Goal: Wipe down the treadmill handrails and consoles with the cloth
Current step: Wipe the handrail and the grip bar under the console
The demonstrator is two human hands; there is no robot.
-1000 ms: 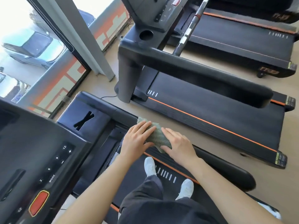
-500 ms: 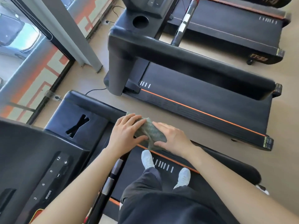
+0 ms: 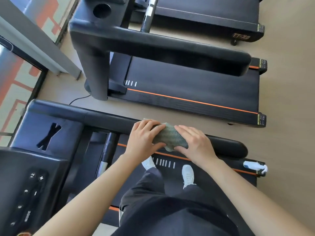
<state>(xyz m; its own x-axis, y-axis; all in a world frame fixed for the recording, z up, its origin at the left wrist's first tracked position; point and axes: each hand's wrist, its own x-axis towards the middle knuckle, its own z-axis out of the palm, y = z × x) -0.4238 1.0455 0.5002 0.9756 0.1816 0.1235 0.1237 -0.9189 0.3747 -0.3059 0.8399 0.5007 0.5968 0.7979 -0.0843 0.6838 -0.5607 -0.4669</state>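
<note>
A grey-green cloth [image 3: 168, 137] is wrapped over the black right handrail [image 3: 105, 119] of the treadmill I stand on. My left hand [image 3: 144, 139] grips the cloth's left end around the rail. My right hand [image 3: 196, 144] presses down on its right end, fingers spread flat. The rail's free end [image 3: 233, 148] shows bare past my right hand. The console [image 3: 27, 189] with its buttons sits at the lower left, apart from both hands.
A second treadmill stands just beyond, its thick handrail [image 3: 170, 48] and upright [image 3: 93, 70] close above the rail under my hands. A third treadmill deck [image 3: 204, 16] lies further back. A window wall [image 3: 15, 53] runs along the left. My white shoes [image 3: 187, 175] rest on the belt.
Both hands and the cloth have slid along the handrail away from the console towards its free end. My head has tilted further down, so the neighbouring treadmill has shifted up in view.
</note>
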